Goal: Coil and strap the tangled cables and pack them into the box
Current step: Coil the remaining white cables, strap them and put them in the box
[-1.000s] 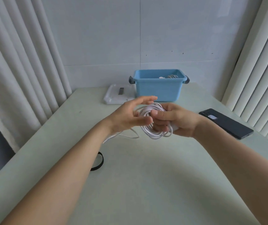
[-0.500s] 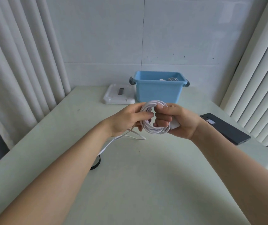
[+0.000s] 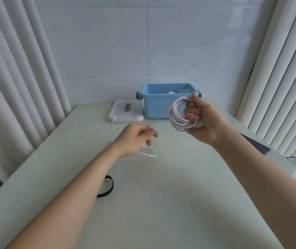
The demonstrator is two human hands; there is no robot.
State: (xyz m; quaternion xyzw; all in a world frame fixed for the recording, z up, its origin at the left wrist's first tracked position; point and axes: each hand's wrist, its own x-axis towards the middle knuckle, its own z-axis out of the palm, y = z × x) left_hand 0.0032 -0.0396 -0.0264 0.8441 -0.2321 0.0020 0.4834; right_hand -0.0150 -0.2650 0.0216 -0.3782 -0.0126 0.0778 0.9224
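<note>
Step in hand, as I judge it: coiling. I have the right hand [image 3: 204, 123] holding the white coil [image 3: 177, 114] raised in front of the box [image 3: 159, 106], which stands at the far edge of the counter [image 3: 161, 194]. Its fingers [image 3: 191, 115] curl through the loops. The left hand [image 3: 134, 139] pinches the free strand [image 3: 159, 118], which runs taut to the coil. A short tail [image 3: 148, 153] lies on the counter beneath that hand. The strap [image 3: 108, 186] lies untouched toward the left edge. The next move calls for winding on the tail, then fetching the strap without slackening the coil.
</note>
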